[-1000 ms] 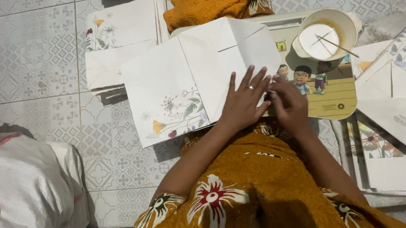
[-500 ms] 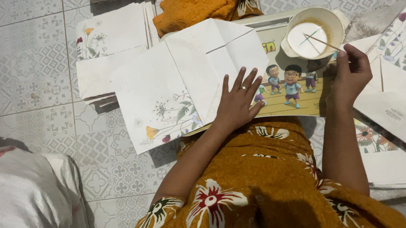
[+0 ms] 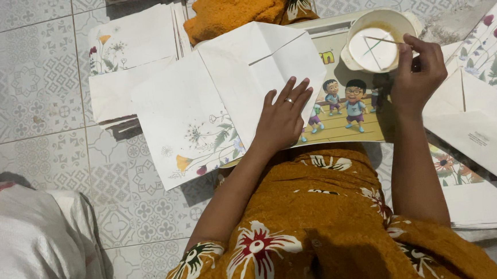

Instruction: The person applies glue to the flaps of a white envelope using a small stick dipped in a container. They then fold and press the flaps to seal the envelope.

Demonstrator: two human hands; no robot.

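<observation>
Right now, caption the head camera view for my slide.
Left hand flat on folded white paper; right hand holds thin stick over white bowl.

I sit on a tiled floor point(image 3: 32, 84) of pale grey-white squares, each printed with a fine geometric and floral pattern and parted by thin darker joints. The light is soft and even, a little warm, and throws short dim shadows onto the tiles beside me. At the near left corner of my view lies a white woven sack point(image 3: 28, 250), its cloth creased, with a reddish mark along its top edge; it casts a dark shadow on the floor just behind it. No wall, window or furniture shows from here.
</observation>
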